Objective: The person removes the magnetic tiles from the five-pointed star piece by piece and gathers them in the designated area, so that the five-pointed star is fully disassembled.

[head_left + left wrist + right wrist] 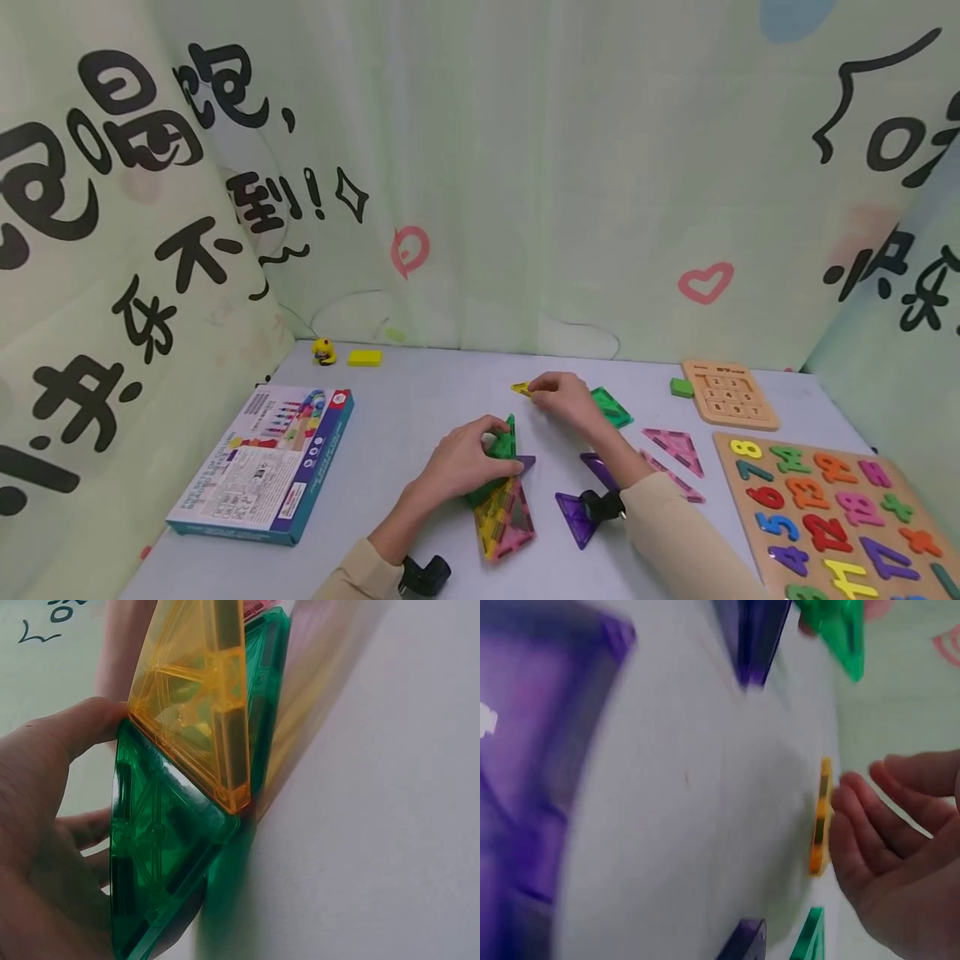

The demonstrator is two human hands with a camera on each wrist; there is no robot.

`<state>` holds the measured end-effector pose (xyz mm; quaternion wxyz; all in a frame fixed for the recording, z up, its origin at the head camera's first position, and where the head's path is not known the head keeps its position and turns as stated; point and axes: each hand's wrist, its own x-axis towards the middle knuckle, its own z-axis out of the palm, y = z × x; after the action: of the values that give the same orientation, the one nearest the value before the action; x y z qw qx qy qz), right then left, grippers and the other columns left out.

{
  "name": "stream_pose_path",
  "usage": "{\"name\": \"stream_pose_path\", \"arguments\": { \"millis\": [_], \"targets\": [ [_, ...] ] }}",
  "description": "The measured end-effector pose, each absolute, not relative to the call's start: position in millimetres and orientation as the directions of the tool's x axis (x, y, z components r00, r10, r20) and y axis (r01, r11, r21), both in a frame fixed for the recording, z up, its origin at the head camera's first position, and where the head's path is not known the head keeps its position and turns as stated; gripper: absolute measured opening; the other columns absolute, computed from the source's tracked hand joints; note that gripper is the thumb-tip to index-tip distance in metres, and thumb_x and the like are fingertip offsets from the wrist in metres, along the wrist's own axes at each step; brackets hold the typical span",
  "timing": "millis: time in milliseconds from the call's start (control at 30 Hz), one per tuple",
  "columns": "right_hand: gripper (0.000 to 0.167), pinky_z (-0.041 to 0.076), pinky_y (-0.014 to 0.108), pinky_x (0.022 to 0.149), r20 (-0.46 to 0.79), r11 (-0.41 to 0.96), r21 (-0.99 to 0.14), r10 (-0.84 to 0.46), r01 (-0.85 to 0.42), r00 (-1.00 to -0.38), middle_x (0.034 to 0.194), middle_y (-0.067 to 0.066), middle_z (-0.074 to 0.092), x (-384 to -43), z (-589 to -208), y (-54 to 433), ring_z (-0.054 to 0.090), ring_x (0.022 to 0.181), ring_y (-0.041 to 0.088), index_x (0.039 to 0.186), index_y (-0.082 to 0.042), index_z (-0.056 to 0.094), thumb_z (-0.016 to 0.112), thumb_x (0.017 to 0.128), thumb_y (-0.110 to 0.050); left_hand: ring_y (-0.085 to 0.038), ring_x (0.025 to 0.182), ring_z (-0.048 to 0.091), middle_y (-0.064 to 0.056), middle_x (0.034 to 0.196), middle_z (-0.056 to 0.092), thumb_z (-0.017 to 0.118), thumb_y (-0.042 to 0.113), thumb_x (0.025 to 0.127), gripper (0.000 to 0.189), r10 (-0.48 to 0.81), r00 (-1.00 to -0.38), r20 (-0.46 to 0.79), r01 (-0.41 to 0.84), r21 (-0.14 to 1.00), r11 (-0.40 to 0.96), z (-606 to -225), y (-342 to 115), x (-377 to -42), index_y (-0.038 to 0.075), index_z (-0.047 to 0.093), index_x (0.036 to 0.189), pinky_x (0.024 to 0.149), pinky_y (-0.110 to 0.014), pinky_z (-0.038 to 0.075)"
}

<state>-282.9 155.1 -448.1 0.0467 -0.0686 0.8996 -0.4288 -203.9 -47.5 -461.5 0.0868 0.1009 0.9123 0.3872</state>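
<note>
My left hand (463,460) grips a standing build of translucent magnetic tiles by a green triangle tile (161,836). Joined in that build are a yellow tile (191,697), a pink tile (519,518) and a purple tile (528,463). Farther back, my right hand (564,402) is at a loose yellow triangle tile (521,388). The right wrist view has its relaxed fingers (862,825) just beside that yellow tile (821,821), not visibly closed round it; whether they touch is unclear.
A green tile (611,407), pink triangles (677,448) and purple triangles (576,518) lie around the right forearm. On the right are a number board (731,396), a green block (681,387) and a letter puzzle (817,492). A box (262,458), yellow block (364,357) and toy duck (324,351) lie left.
</note>
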Motion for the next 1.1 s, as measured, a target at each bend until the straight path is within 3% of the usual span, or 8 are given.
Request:
{"name": "stream_pose_path", "arguments": {
  "millis": [133, 300, 467, 867, 1100],
  "targets": [
    [0.025, 0.053, 0.030, 0.064, -0.175, 0.522, -0.853, -0.273, 0.007, -0.946, 0.082, 0.014, 0.071, -262.1, -443.7, 148.8, 0.064, 0.069, 0.021, 0.101, 0.001, 0.073, 0.064, 0.095, -0.023, -0.020, 0.102, 0.064, -0.003, 0.119, 0.069, 0.078, 0.054, 0.076, 0.053, 0.253, -0.965, -0.068, 0.127, 0.723, 0.679, -462.3, -47.5, -203.4, 0.028, 0.061, 0.119, 0.079, -0.041, 0.054],
    [0.024, 0.047, 0.025, 0.057, -0.282, 0.452, -0.886, -0.349, 0.103, -0.894, 0.067, 0.003, 0.063, -250.5, -446.2, 140.3, 0.059, 0.061, 0.016, 0.087, -0.003, 0.069, 0.065, 0.094, -0.026, -0.017, 0.092, 0.060, -0.002, 0.112, 0.068, 0.078, 0.054, 0.076, 0.055, 0.251, -0.966, -0.064, 0.130, 0.717, 0.684, -461.9, -48.5, -202.8, 0.025, 0.059, 0.118, 0.072, -0.035, 0.051],
    [0.019, 0.048, 0.023, 0.056, -0.316, 0.382, -0.909, -0.368, 0.168, -0.874, 0.066, 0.000, 0.062, -247.9, -449.2, 139.2, 0.059, 0.059, 0.013, 0.086, -0.004, 0.064, 0.062, 0.094, -0.020, -0.017, 0.088, 0.057, -0.004, 0.110, 0.066, 0.078, 0.055, 0.075, 0.061, 0.248, -0.965, -0.080, 0.120, 0.711, 0.693, -459.9, -47.7, -200.9, 0.022, 0.053, 0.119, 0.070, -0.034, 0.050],
    [0.030, 0.057, 0.023, 0.057, -0.363, 0.284, -0.917, -0.305, 0.280, -0.881, 0.077, 0.004, 0.070, -243.8, -446.7, 139.1, 0.066, 0.056, 0.012, 0.111, 0.003, 0.064, 0.052, 0.096, -0.020, -0.015, 0.085, 0.055, 0.000, 0.103, 0.062, 0.078, 0.050, 0.075, 0.063, 0.259, -0.964, -0.066, 0.130, 0.730, 0.671, -460.3, -47.1, -201.1, 0.019, 0.050, 0.122, 0.068, -0.030, 0.047],
    [0.013, 0.059, 0.025, 0.058, -0.367, 0.108, -0.930, -0.295, 0.351, -0.882, 0.075, 0.002, 0.066, -241.8, -453.0, 143.4, 0.067, 0.056, 0.012, 0.096, -0.003, 0.060, 0.052, 0.092, -0.013, -0.015, 0.081, 0.055, -0.001, 0.100, 0.063, 0.076, 0.042, 0.075, 0.058, 0.242, -0.968, -0.072, 0.109, 0.745, 0.658, -458.1, -45.2, -198.8, 0.019, 0.051, 0.122, 0.064, -0.031, 0.045]
  ]
}}
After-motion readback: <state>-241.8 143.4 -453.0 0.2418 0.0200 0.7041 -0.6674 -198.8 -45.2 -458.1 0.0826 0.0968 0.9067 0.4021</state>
